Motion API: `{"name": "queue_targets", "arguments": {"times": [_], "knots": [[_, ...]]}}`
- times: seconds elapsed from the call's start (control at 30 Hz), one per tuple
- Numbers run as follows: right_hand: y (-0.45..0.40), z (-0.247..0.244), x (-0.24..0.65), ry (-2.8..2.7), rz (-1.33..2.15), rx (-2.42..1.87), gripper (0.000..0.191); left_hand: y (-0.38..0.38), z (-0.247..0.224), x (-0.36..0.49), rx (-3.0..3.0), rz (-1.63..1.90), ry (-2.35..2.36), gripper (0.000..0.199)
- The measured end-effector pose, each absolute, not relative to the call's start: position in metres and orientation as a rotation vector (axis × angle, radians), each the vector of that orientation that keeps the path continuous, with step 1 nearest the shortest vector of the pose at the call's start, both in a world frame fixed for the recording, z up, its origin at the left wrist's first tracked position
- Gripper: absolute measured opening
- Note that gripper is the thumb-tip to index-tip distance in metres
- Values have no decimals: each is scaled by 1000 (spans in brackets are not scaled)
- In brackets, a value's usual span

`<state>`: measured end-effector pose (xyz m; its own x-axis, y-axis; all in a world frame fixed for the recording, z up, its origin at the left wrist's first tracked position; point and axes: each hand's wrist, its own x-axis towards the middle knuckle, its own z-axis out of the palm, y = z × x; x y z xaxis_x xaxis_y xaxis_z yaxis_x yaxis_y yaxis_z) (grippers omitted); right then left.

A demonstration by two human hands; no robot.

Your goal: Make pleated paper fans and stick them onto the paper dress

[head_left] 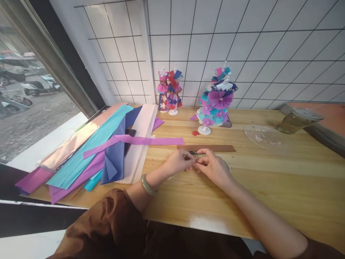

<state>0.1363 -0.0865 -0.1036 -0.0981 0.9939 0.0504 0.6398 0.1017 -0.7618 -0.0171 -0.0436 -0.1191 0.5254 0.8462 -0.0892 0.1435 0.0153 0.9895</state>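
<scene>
Head view | left hand (178, 162) and right hand (212, 167) both pinch small green piece (198, 154) | brown strip (206, 148) at 12 o'clock | keep fingertips close, work flat on tabletop (269, 187).

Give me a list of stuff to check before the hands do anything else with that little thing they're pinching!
1. Both hands on the small piece: left hand and right hand meet at it. Ok.
2. What the small piece is: too small. Cannot tell.
3. Brown strip lies flat, just beyond the fingers. Ok.
4. Purple strip close at hand on the table. Ok.
5. Paper flower tower stands upright, apart from the hands. Ok.
6. Glass jar away from the elbows. Ok.
</scene>
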Motion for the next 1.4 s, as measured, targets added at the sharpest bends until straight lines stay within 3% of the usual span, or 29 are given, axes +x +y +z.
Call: {"name": "queue_targets", "arguments": {"times": [0.23,0.63,1.13,1.4], "knots": [[-87,-105,136,-1771,841,-1556,37,-43,-118,-19,1417,676,837,19],[-88,-115,133,-1908,635,-1501,61,-39,-122,-19,1483,814,919,32],[-89,-117,134,-1900,637,-1474,57,-39,-117,-21,1614,816,896,22],[-87,-104,131,-1557,906,-1497,24,-44,-110,-19,1596,1003,791,24]]}}
